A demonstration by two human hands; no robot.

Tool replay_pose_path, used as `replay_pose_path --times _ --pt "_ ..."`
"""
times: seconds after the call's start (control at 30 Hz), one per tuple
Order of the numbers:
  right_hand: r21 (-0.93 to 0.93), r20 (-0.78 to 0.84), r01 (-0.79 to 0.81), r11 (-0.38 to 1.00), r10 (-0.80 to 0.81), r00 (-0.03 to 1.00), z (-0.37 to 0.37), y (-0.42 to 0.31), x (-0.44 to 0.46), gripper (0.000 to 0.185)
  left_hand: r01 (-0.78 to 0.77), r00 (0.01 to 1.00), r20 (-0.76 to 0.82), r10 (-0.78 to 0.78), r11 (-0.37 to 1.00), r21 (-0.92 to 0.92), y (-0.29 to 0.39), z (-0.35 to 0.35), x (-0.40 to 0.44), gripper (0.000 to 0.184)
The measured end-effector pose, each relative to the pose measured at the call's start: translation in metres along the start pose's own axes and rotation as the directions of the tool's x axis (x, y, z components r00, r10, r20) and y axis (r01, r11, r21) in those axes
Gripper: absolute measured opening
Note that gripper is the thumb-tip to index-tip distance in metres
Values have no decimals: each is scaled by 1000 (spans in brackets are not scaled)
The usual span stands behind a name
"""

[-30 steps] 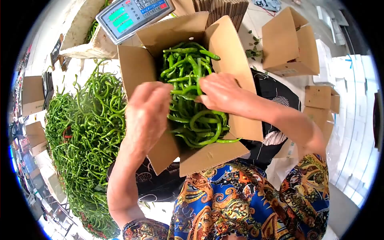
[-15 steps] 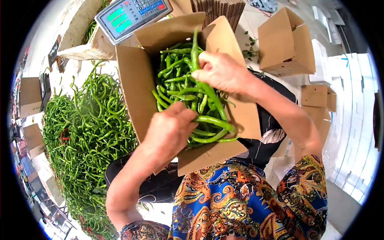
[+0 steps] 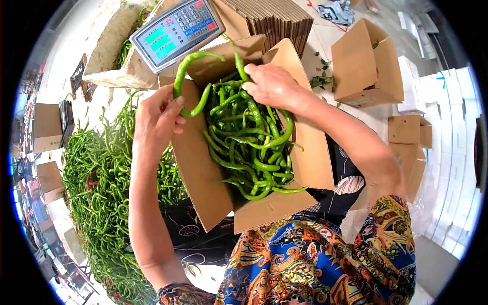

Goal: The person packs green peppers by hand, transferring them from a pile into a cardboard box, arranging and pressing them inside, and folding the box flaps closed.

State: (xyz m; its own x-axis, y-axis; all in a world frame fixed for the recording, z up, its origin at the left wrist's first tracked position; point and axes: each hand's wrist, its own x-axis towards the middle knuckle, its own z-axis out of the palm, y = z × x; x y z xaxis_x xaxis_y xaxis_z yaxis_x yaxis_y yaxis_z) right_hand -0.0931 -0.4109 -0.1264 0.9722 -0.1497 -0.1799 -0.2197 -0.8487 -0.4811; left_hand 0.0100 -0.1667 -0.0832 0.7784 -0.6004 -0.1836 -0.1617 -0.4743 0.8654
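Note:
Long green chili peppers (image 3: 249, 137) fill an open cardboard box (image 3: 203, 188) between my knees. My left hand (image 3: 156, 114) is closed around curved green chili peppers (image 3: 181, 76) above the box's left flap; one arches up toward the scale and another hooks beneath it. My right hand (image 3: 269, 85) pinches a green chili pepper (image 3: 236, 58) over the far right part of the box, its tip pointing up and away from me. The fingers partly cover that pepper.
A large heap of green chili peppers (image 3: 107, 203) lies to the left. A digital scale (image 3: 177, 31) stands behind the box beside flattened cartons (image 3: 274, 20). At the right is another open cardboard box (image 3: 363, 63); a foam box (image 3: 117, 66) is at far left.
My left hand has moved up and left out of the box, now with curved peppers in it. My right hand stays near the far edge, still on a pepper. The view has shifted slightly.

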Motion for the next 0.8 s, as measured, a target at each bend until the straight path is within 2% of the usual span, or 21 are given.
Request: replay_pose_path --times 0.03,0.1,0.13,0.17,0.23,0.3,0.33,0.43,0.47,0.5,0.57,0.6,0.67,0.7,0.73,0.8 --pt "-59 -26 57 997 -59 998 11 4 7 25 15 1000 -4 -15 997 72 -1 3 5 30" --pt "-98 242 1 995 23 970 29 4 20 28 43 999 -12 -41 976 213 -5 10 14 33" --pt "-166 262 81 983 -35 964 27 -2 12 33 -31 998 -45 49 938 344 -13 15 19 33" --pt "-231 266 149 962 -85 960 29 -3 11 32 -157 974 -74 215 871 465 -28 19 24 32" --pt "-181 254 65 981 -17 967 16 -8 7 26 -225 944 -58 325 763 606 -44 28 35 29" --pt "-120 204 -26 992 50 978 13 10 14 27 -249 934 -57 354 755 606 -53 39 44 26" --pt "-42 157 7 999 0 988 17 22 17 31 -264 926 -58 372 750 606 -54 43 49 25" --pt "-12 112 -50 999 51 992 17 22 11 32 -196 941 -117 318 791 579 -47 53 59 20" --pt "10 124 -139 990 136 983 11 19 8 33 -143 958 -107 268 765 628 -58 61 65 19" --pt "64 105 -186 980 179 978 2 13 5 33 -79 985 -49 166 683 726 -54 71 63 18" --pt "27 -26 -138 990 139 990 10 20 10 33 -192 978 119 171 518 834 -59 84 54 15" --pt "-17 32 -90 996 91 995 16 20 11 32 -201 978 142 154 505 839 -48 85 48 15" --pt "-111 116 -41 993 54 992 31 14 11 29 -169 980 68 188 594 787 -43 80 52 14" --pt "-124 80 23 992 -13 997 36 18 11 29 -149 980 27 197 637 756 -44 75 53 13" --pt "-95 79 7 995 1 997 37 22 13 29 -247 938 -12 346 693 677 -43 68 49 12" --pt "-60 91 -27 998 32 995 37 23 20 29 -373 876 -22 481 707 600 -32 55 37 12"
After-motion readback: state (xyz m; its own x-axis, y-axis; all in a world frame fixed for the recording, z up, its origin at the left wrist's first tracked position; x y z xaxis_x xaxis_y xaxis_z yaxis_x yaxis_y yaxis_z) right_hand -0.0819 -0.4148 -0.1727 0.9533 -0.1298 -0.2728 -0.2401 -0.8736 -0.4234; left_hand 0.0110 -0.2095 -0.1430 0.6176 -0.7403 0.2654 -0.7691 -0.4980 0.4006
